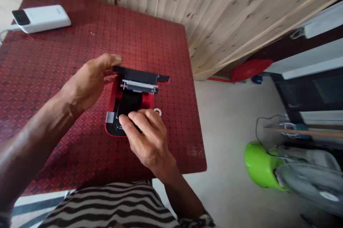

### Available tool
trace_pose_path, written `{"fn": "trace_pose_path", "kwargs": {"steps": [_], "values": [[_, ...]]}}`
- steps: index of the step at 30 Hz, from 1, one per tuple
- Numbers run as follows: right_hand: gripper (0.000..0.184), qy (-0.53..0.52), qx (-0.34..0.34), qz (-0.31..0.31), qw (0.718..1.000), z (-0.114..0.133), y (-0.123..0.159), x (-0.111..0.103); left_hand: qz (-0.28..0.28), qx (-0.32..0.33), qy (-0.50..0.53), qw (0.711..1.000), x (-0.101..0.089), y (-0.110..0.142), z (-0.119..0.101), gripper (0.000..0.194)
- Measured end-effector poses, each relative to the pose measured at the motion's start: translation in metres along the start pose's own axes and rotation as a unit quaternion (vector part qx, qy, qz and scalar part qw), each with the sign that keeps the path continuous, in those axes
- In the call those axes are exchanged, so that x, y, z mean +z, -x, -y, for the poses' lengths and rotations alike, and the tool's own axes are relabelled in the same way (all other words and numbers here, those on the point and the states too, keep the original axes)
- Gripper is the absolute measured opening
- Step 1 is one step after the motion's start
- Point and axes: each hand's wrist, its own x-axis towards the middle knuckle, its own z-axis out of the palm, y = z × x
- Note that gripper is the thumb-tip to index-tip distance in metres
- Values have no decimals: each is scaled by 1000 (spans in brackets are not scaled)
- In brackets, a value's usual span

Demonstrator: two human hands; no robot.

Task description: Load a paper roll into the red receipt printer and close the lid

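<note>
Left hand [91, 81] up at the raised black lid [142, 75], fingers parted around its left end; whether they're clamping it, I can't tell. Across to my right hand [147, 135], fingers bunched together at the near part of the open red-and-black device [114, 94]; what sits between the fingertips is hidden from me, so I can't call that grip.

And the device is on the red patterned table [80, 49], between my two hands, its lid end pointing away from me and its black end panel [115, 128] toward me. That lid runs lengthwise from the left hand off to the right, dipping slightly, with a silvery bar [139, 87] just below it. The body's long axis I can't call with the right hand over it.

Writing now: tiny pale marks on the end panel, left of the right hand, too small to read. Grey patch [109, 117] on the corner beside them, nothing legible. Just beyond the right hand's knuckles, a white ring-shaped thing [158, 112]. Well beyond the left hand, a white block with a dark panel [45, 17], its faint markings unreadable.
</note>
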Motion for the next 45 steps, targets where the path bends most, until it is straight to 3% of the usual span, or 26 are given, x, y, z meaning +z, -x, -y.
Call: {"fn": "trace_pose_path", "kwargs": {"steps": [2,6,12,17,24,33,39,45], "values": [[15,5,-2,-9,1000,1,2,1,11,-13,8,1000,-3,14,6,35],[14,14,-2,-12,1000,2,5,1,22,-25,7,999,-10,36,23,67],[16,8,35,-18,999,7,8,2,62,29,-46,997,-14,48,34,76],[23,-14,77,1,997,10,9,3,80,45,-79,993,-15,51,39,76],[17,-11,84,21,996,10,3,2,84,68,-75,991,-14,55,45,69],[9,-45,92,62,993,1,-6,-3,79,47,-59,994,-16,53,46,70],[10,-18,63,41,997,-1,-11,0,49,0,-16,999,-15,52,47,68],[9,-68,82,10,994,-4,-14,0,38,-1,9,999,-11,51,47,67]]}}
